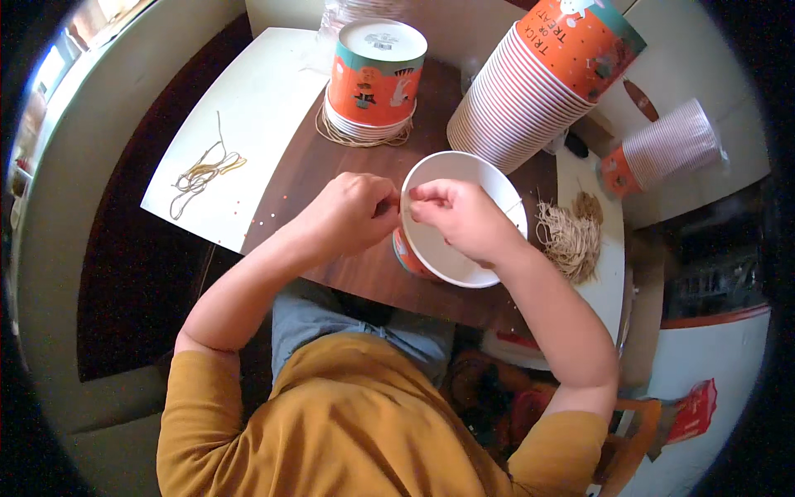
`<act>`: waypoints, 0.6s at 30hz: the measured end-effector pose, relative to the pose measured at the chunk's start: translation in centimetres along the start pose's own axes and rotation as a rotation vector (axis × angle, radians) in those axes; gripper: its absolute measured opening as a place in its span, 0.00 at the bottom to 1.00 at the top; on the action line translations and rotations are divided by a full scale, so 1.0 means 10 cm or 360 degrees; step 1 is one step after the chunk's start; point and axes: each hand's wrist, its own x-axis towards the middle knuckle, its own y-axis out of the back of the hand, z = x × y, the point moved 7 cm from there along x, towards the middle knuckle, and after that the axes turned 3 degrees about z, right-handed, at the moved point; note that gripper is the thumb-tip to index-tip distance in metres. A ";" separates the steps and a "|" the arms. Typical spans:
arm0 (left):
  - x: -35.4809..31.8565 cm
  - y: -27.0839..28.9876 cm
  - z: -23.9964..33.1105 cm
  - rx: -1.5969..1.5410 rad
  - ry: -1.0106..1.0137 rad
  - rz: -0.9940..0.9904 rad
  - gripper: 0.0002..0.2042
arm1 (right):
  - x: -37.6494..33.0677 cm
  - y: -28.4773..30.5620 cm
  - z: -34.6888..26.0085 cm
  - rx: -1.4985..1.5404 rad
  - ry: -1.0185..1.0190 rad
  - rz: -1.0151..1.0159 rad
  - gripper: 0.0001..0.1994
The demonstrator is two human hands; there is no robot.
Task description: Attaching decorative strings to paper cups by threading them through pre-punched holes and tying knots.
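An open paper bucket (460, 168), white inside with an orange and teal print outside, stands in front of me. At its left rim my left hand (356, 214) is closed in a pinch from the outside. Over the opening reaches my right hand (465, 219), its thumb and fingertips pinched just inside the same stretch of rim. Whatever lies between the fingers of either hand is too small to make out. A short, thin strand (515, 205) shows on the bucket's right inner wall.
Behind stands an upside-down printed bucket (374, 87) ringed by cords. A tall, leaning stack of buckets (520, 95) rises at the back right. Loose cords (199, 176) lie on the left white surface, a cord bundle (571, 238) at right. Farther right is a wrapped bucket stack (667, 149).
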 end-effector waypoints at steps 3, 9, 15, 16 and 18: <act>-0.08 -0.02 0.00 -0.0304 0.0276 -0.0007 0.08 | -0.42 0.12 -0.12 -0.0142 0.0078 -0.0114 0.34; -0.32 -0.06 -0.01 -0.0619 0.0394 -0.0002 0.05 | -1.02 -0.08 -0.51 -0.1198 0.0480 0.0135 0.33; -0.48 0.02 0.22 -0.0600 -0.0066 0.0155 0.02 | -0.94 -0.03 -0.44 -0.1211 0.0649 0.0678 0.11; -0.48 0.02 0.24 -0.0688 -0.0200 0.0170 0.03 | -0.93 -0.05 -0.42 -0.1232 0.0712 0.0738 0.10; -0.42 0.01 0.29 -0.0950 -0.0411 0.0097 0.03 | -0.93 -0.08 -0.37 -0.1190 0.0871 0.0915 0.09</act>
